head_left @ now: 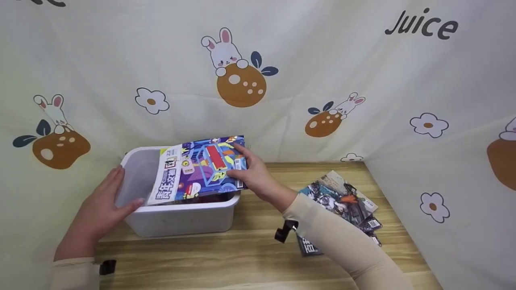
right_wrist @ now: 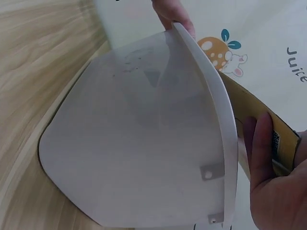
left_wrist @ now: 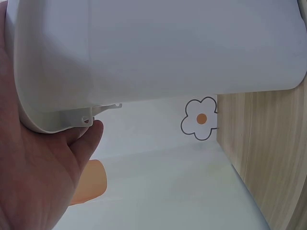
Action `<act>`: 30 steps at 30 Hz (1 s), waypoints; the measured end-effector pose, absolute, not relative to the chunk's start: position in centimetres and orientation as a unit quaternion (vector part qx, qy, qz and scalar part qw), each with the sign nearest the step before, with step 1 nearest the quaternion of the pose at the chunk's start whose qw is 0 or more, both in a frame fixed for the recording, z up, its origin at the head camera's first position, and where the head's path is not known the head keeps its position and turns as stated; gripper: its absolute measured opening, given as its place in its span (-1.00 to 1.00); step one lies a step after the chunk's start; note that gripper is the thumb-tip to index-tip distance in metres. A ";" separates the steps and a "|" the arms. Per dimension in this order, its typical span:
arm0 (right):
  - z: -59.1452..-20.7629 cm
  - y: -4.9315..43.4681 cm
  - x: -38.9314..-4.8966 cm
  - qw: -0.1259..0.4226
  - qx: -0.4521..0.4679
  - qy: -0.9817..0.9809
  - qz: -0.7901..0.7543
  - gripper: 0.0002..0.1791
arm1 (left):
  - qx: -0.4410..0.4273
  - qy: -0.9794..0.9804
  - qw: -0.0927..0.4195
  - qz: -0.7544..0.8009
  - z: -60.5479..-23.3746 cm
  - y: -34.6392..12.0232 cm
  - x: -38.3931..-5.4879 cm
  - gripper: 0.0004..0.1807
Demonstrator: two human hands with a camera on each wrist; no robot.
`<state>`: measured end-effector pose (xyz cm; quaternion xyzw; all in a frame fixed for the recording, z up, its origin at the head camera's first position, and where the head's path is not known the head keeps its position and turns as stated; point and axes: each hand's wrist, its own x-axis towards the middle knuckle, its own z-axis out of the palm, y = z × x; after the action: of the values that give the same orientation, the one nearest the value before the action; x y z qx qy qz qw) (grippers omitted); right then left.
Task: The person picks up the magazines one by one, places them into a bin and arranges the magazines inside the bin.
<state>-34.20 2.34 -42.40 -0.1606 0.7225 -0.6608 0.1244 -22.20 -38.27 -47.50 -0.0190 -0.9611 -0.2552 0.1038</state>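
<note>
A white plastic storage bin [head_left: 181, 221] stands on the wooden surface. My left hand [head_left: 98, 207] grips its left end, thumb over the front rim; in the left wrist view a fingertip curls beneath the rim of the bin [left_wrist: 158, 48]. My right hand [head_left: 260, 179] pinches the right edge of a colourful magazine [head_left: 209, 165], which lies tilted across the bin's opening and covers much of it. The right wrist view shows the magazine's yellowish underside [right_wrist: 240, 98] above the rim. Something dark and reddish shows inside the bin below the magazine; its kind is hidden.
A loose pile of magazines [head_left: 338, 201] lies on the wooden surface [head_left: 258, 249] to the right, partly behind my right forearm. A pale curtain [head_left: 282, 48] printed with rabbits, oranges and flowers hangs behind the bin and along both sides.
</note>
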 end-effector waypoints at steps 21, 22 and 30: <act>-42.2 -2.3 -33.1 0.114 -0.151 0.746 -0.638 -0.06 | -0.031 -0.960 0.109 -0.256 -47.2 -38.2 -21.9 0.28; -42.1 -2.3 -33.0 0.114 -0.149 0.746 -0.639 -0.06 | -0.030 -0.960 0.106 -0.257 -47.2 -38.2 -21.9 0.28; -41.9 -2.9 -32.9 0.118 -0.145 0.747 -0.638 -0.04 | -0.024 -0.961 0.091 -0.260 -47.0 -38.0 -22.0 0.29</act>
<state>-32.89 -2.94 -41.89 -0.1446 0.7471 -0.6380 0.1178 -22.00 -38.05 -46.97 -0.0239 -0.9609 -0.2605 0.0910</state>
